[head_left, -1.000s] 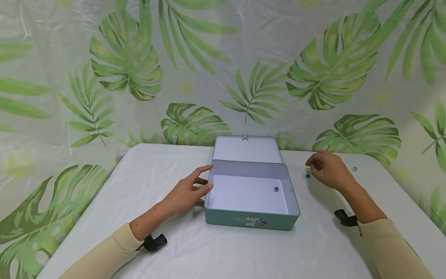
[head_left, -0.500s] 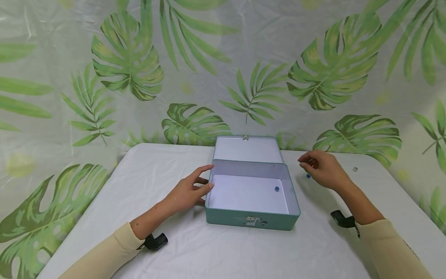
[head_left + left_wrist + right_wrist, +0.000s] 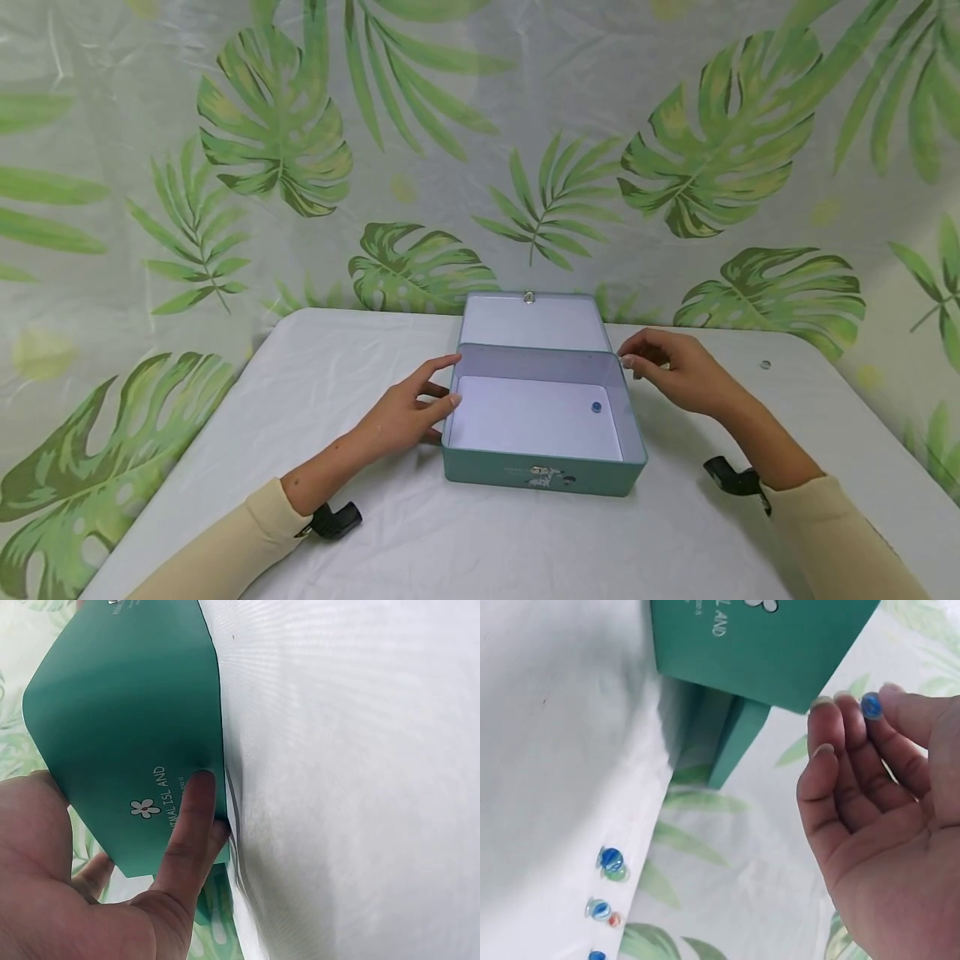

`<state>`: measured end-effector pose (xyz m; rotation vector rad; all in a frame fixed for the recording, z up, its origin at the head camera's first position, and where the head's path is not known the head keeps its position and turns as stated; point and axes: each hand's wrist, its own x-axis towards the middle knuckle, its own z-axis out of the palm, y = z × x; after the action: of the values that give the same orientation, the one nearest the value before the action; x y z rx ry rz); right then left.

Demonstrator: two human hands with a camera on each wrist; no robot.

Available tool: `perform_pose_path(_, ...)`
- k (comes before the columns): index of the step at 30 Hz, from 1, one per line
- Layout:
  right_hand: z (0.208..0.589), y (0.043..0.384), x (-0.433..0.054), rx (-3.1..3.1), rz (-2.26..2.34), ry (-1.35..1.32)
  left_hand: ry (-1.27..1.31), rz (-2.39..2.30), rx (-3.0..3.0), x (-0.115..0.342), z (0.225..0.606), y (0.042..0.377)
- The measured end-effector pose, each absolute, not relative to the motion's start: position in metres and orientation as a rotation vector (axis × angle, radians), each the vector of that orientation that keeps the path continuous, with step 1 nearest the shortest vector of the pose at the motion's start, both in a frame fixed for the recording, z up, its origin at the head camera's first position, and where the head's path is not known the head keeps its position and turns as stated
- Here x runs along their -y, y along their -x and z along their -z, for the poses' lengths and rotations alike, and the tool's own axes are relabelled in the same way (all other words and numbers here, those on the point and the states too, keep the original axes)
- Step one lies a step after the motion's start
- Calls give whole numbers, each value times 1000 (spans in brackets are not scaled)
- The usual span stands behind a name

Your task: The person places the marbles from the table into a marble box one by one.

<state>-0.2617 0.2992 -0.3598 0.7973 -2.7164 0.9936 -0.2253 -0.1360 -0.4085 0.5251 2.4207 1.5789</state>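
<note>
A green tin box (image 3: 544, 473) stands on the table with its lid (image 3: 531, 321) folded back behind it. Inside, toward the right, lies one blue marble (image 3: 596, 407). My left hand (image 3: 401, 414) rests against the box's left side, its fingers (image 3: 193, 817) touching the printed outer wall. Between thumb and fingertip my right hand (image 3: 678, 371) pinches a blue marble (image 3: 871, 706), close to the box's back right corner. Below that hand in the right wrist view, several marbles lie on the cloth, among them a dark blue one (image 3: 611, 859) and a red one (image 3: 614, 919). The hand hides them in the head view.
A clear marble (image 3: 765, 364) lies toward the table's right edge. White cloth covers the table (image 3: 360, 333). Behind it hangs a leaf-patterned curtain (image 3: 420, 133). Black wrist cameras are strapped on both arms.
My right hand has moved left from the group of marbles to the box's back right corner, carrying a blue marble. The left hand and the box look unmoved.
</note>
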Motion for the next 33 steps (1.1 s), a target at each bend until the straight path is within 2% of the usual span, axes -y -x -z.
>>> perform_pose_path(19, 370, 262, -284, 2728, -937, -934, -523, -1568, -2427, 136, 409, 226)
perform_pose_path(33, 372, 263, -284, 2701, -898, -935, -524, -1573, -2423, 136, 409, 226)
